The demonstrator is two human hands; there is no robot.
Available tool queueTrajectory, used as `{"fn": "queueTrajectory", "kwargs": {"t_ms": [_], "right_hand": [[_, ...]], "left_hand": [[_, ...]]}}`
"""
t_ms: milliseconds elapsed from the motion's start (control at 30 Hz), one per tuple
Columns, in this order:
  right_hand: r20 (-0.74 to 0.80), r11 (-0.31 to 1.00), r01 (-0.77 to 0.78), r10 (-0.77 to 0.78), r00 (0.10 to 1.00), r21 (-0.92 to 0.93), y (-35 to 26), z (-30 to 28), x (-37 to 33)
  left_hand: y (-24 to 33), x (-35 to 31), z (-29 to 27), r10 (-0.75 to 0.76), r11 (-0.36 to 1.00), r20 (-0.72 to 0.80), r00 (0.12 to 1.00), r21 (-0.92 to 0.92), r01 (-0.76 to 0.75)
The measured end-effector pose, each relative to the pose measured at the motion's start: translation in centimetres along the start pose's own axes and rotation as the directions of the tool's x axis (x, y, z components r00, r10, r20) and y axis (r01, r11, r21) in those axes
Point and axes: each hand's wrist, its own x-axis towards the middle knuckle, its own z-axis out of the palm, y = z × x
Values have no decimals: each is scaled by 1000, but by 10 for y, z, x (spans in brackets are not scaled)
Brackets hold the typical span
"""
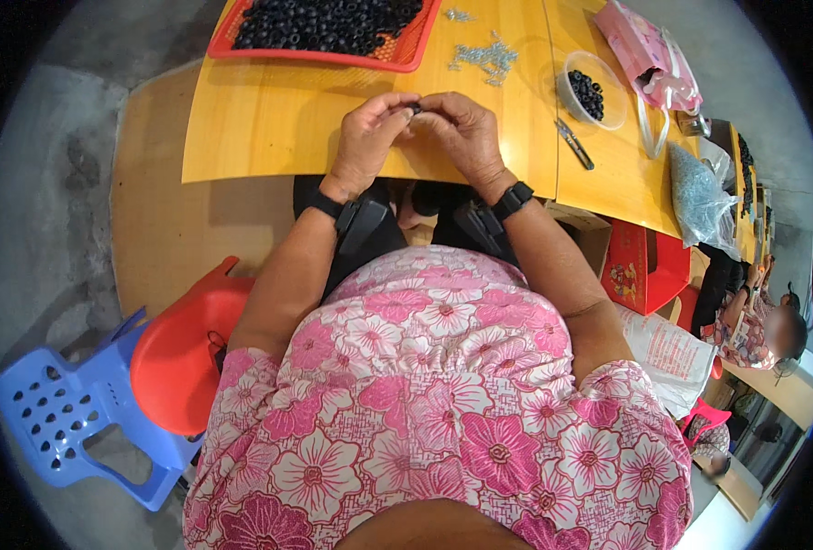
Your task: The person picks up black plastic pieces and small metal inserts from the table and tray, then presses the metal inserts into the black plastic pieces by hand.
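Note:
Over the front part of the yellow table (269,137), my left hand (370,142) and my right hand (469,137) meet at the fingertips. Between them is a small black round part (414,107), mostly covered by the fingers. Both hands are closed in a pinch on it. Beyond them lies a loose pile of small silvery metal pieces (487,60). A red plastic basket (405,60) at the far left holds many black ring-like parts (319,26).
Right of my hands are a clear round tub (615,101) of black parts and a black-handled cutter (573,144). Further right lie a pink bag (649,55) and a plastic bag of metal pieces (703,197). Chairs (76,403) stand at the left; other people sit far right.

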Motion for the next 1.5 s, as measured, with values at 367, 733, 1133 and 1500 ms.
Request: {"fn": "queueTrajectory", "kwargs": {"t_ms": [367,733,1133,1500], "right_hand": [[-97,972,-52,30,995,-230,15,-24,13],[-164,759,-130,31,986,-639,31,-35,36],[-213,827,-188,85,973,-530,21,-34,33],[-254,862,-200,86,963,-466,45,-34,31]], "left_hand": [[3,-3,-2,-56,994,-25,998,94,58],[1,-2,-2,-34,992,-4,999,124,34],[3,-2,0,-36,992,3,999,121,35],[6,-2,1,-42,991,17,999,131,39]]}}
